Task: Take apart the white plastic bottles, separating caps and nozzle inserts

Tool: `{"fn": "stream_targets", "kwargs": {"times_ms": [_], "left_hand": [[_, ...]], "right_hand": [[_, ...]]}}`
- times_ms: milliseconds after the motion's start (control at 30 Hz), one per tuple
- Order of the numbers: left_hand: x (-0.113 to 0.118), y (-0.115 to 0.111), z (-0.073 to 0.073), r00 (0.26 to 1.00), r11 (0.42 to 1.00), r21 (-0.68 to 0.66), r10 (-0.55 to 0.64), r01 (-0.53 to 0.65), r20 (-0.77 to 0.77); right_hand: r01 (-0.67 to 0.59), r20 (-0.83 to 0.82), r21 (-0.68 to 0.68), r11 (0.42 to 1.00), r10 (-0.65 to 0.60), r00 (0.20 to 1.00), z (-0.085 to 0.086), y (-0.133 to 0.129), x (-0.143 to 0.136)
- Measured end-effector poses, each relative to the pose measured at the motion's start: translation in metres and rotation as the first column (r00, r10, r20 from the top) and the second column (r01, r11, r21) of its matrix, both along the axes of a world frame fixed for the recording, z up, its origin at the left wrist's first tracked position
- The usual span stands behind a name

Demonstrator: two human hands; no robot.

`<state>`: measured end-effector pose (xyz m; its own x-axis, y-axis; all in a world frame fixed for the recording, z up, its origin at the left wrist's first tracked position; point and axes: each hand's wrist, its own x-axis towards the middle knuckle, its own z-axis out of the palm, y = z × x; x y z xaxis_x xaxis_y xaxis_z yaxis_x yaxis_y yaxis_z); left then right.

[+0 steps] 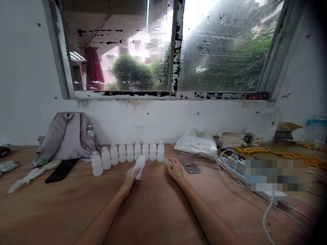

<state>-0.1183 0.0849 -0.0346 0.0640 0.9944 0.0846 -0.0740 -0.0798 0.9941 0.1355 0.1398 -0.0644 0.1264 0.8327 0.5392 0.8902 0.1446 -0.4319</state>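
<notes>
My left hand (pixel 131 178) is wrapped round a frosted white bottle (pixel 140 166), which leans to the right above the brown table (pixel 153 211). The top of this bottle shows no clear cap. Over a small clear piece (pixel 168 163), perhaps a cap, lie the fingers of my right hand (pixel 176 169), touching it. Several similar bottles (pixel 114 154) with clear caps stand upright in a row behind my hands, the row curving toward me at its left end.
A phone (pixel 189 163) lies right of my right hand. White cables and a power strip (pixel 235 170) spread farther right. A plastic bag (pixel 196 143) sits by the wall. At left are a grey backpack (pixel 67 136) and a black case (pixel 61 170).
</notes>
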Motion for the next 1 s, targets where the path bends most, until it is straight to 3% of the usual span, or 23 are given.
{"fn": "stream_targets", "kwargs": {"times_ms": [100,267,500,700,900,1000], "left_hand": [[-0.001,0.000,-0.001,1.000,1.000,0.001,0.004,-0.004,0.000],[-0.001,0.001,-0.003,1.000,1.000,0.002,0.009,-0.009,-0.001],[-0.001,0.002,-0.004,1.000,1.000,0.012,0.013,-0.013,0.002],[-0.001,0.004,-0.005,1.000,1.000,0.009,0.025,-0.025,-0.005],[-0.001,0.003,-0.003,0.999,1.000,0.007,0.030,-0.030,-0.019],[0.000,0.001,-0.002,0.999,1.000,0.009,0.027,-0.027,-0.025]], "right_hand": [[0.022,-0.001,-0.018,1.000,-0.022,1.000,0.000,-0.002,-0.002],[-0.042,-0.117,0.025,0.999,0.045,0.992,0.001,-0.002,-0.002],[-0.069,-0.190,-0.043,0.997,0.060,0.980,0.000,0.000,-0.003],[0.081,0.059,-0.158,0.984,-0.073,0.996,0.012,-0.013,-0.009],[0.020,0.089,-0.409,0.912,0.019,0.996,0.020,-0.015,-0.001],[-0.008,0.085,-0.389,0.921,0.044,0.995,0.019,-0.014,0.008]]}}
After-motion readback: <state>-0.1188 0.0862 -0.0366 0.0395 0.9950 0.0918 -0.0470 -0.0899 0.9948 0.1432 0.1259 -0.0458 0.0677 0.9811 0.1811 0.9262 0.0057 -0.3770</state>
